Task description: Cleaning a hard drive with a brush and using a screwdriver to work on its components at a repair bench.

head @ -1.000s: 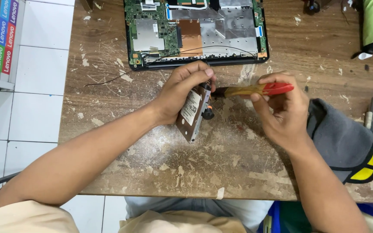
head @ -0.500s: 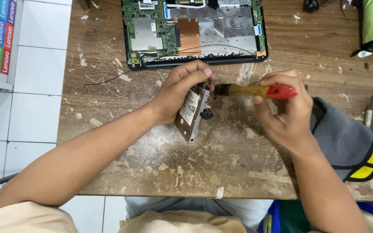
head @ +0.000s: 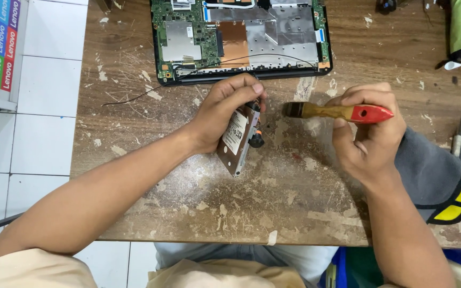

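Observation:
My left hand (head: 221,113) grips a small hard drive (head: 237,140) with a white label, standing it tilted on its edge on the worn wooden table (head: 252,197). A small black piece (head: 255,140) sits at the drive's right side. My right hand (head: 368,136) holds a small paintbrush (head: 337,112) with a wooden handle and red end, level above the table. Its dark bristles point left, a short gap from the drive.
An opened laptop base (head: 241,40) with its green circuit board exposed lies at the table's far edge, a thin black wire (head: 134,98) trailing left. A grey, black and yellow cloth item (head: 444,184) lies at right. White tiled floor shows at left.
My right hand has drawn the brush to the right, away from the drive, where its bristles had been touching near the drive's top. My left hand keeps hold of the drive.

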